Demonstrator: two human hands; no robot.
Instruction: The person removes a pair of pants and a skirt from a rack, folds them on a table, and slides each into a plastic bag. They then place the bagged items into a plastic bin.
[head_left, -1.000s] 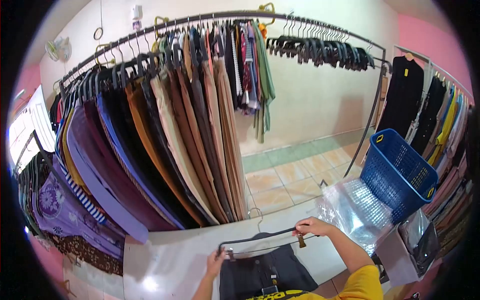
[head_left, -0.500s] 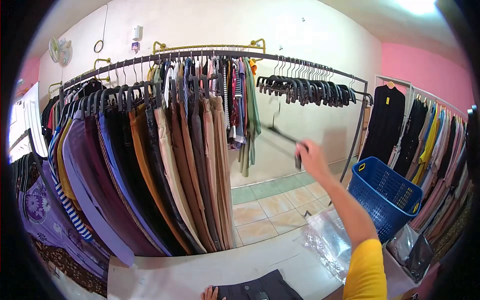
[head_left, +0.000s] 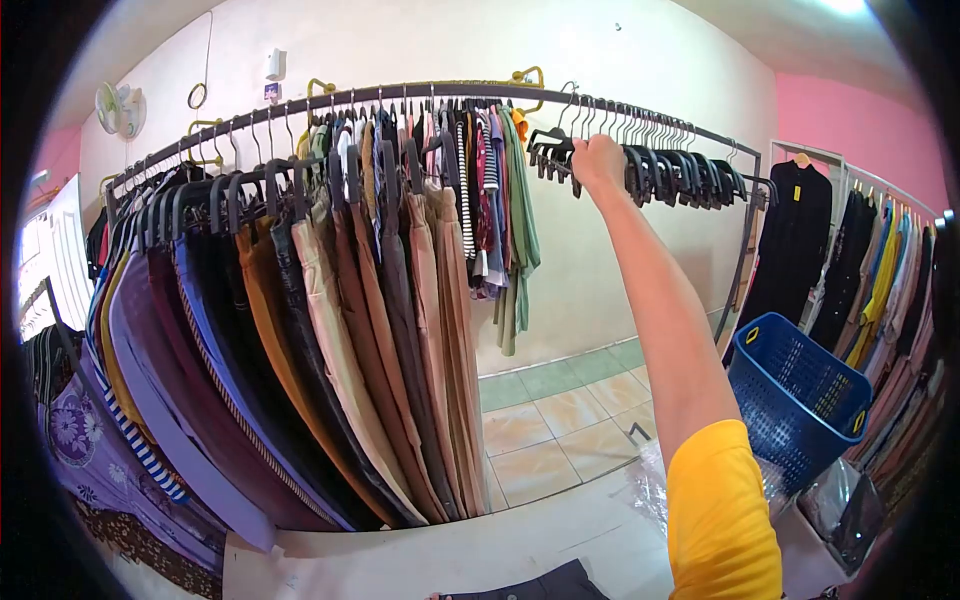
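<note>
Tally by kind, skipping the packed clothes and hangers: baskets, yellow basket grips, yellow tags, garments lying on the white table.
Blue basket: 1
Yellow grips on it: 2
Yellow tag, on the black hanging garment: 1
Dark garment on the white table: 1
Total: 5

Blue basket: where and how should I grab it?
Best from above, I'd say, one hand at each yellow-edged handle opening, the left one and the right one. They sit at opposite ends of the rim, and the basket is mouth up, so the grip should balance.
</note>
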